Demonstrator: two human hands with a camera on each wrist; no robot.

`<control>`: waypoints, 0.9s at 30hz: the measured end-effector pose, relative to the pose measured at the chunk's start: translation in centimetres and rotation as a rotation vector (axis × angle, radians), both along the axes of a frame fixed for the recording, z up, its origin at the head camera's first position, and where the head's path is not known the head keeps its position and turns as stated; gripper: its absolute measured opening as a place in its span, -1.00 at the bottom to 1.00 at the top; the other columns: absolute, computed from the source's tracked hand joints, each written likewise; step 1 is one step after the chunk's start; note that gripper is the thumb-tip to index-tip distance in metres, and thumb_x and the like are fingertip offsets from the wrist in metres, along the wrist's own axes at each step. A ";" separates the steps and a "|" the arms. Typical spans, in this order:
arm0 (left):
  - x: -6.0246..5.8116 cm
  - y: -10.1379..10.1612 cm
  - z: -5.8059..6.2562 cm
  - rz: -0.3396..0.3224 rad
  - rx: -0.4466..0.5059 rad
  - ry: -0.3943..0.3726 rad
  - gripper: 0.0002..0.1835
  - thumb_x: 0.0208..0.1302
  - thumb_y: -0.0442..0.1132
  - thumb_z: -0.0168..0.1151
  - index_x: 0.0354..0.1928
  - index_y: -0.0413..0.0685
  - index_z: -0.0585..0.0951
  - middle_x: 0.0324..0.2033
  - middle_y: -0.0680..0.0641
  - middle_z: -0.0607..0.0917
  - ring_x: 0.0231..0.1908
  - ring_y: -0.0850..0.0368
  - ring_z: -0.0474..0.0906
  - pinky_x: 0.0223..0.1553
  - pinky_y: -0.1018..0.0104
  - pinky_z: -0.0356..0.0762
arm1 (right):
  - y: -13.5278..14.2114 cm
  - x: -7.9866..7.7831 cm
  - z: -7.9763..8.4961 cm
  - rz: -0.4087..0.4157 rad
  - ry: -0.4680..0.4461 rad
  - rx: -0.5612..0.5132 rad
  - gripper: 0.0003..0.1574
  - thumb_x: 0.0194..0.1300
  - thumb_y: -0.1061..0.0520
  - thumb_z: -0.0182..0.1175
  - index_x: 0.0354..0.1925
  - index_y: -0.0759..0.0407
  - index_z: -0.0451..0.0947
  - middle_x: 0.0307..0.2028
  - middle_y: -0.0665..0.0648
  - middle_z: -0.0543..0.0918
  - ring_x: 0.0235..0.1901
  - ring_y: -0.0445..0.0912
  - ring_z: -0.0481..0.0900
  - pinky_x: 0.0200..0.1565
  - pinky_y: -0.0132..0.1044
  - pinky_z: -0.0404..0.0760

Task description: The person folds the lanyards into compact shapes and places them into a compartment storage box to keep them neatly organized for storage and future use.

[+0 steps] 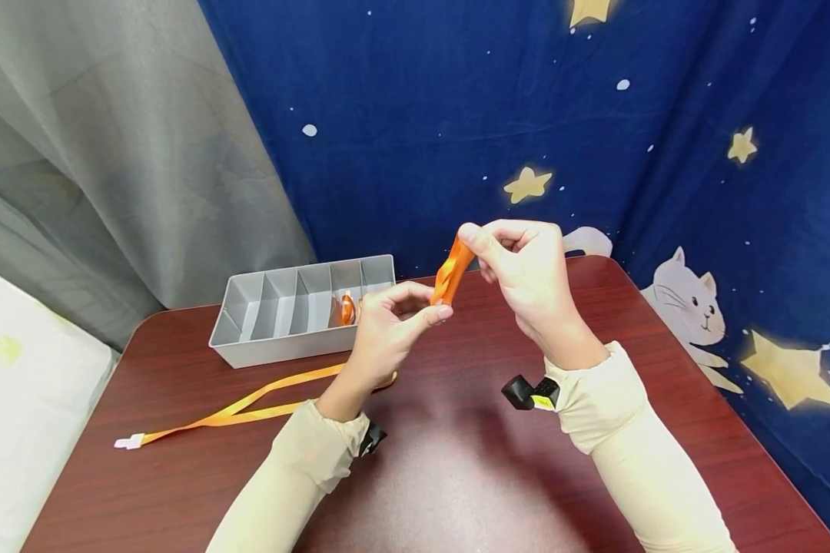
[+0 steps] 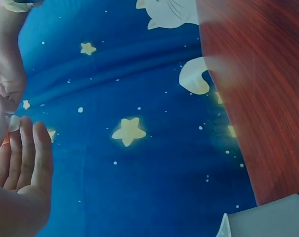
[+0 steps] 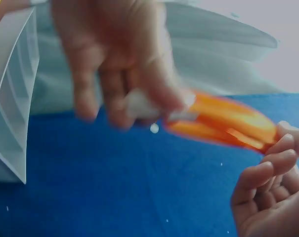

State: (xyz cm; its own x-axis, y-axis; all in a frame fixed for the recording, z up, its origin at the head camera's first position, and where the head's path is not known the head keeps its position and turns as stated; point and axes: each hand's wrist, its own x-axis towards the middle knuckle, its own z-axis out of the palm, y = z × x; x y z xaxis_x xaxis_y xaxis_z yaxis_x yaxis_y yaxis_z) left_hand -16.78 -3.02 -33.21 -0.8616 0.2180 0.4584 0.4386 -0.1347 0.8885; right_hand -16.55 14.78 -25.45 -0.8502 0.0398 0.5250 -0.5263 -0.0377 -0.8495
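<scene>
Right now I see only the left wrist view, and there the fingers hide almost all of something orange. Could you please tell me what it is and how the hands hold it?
Observer: It looks like an orange strap; the left hand pinches its lower end and the right hand its upper end.
Operator: Thank you. Of the table I see only one part, with a corner of the gray tray. Does something else lie on it?
Observer: Yes, in the head view a yellow-orange lanyard lies on the near side of the tray, with its white clip at the left.
</scene>
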 end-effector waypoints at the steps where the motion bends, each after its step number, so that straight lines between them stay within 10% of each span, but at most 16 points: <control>1: -0.1 0.0 0.0 0.004 -0.003 0.002 -0.82 0.07 -0.54 0.44 -0.25 -0.43 0.67 -0.37 -0.17 0.73 -0.38 0.13 0.68 -0.25 0.28 0.69 | 0.0 0.0 0.0 0.016 -0.023 -0.014 -0.72 0.28 0.24 0.35 -0.54 0.36 0.63 -0.72 0.11 0.38 -0.66 -0.03 0.30 -0.60 -0.32 0.30; 20: -0.2 0.0 0.5 -0.019 0.007 0.119 -0.84 0.02 -0.57 0.46 -0.33 -0.42 0.66 -0.39 -0.26 0.72 -0.42 0.12 0.67 -0.28 0.31 0.68 | -0.2 -0.1 -1.7 0.186 -0.023 -0.177 -0.75 0.33 0.42 0.17 -0.33 0.15 0.70 -0.51 0.08 0.63 -0.62 -0.07 0.35 -0.54 -0.38 0.36; 27: 0.0 0.1 0.2 -0.045 0.008 0.071 -0.84 0.02 -0.58 0.45 -0.33 -0.44 0.66 -0.41 -0.24 0.72 -0.42 0.10 0.69 -0.26 0.24 0.70 | -0.4 0.0 -1.7 0.197 0.009 -0.205 -0.71 0.34 0.41 0.19 -0.35 0.09 0.73 -0.29 0.10 0.60 -0.24 -0.05 0.51 -0.21 -0.36 0.56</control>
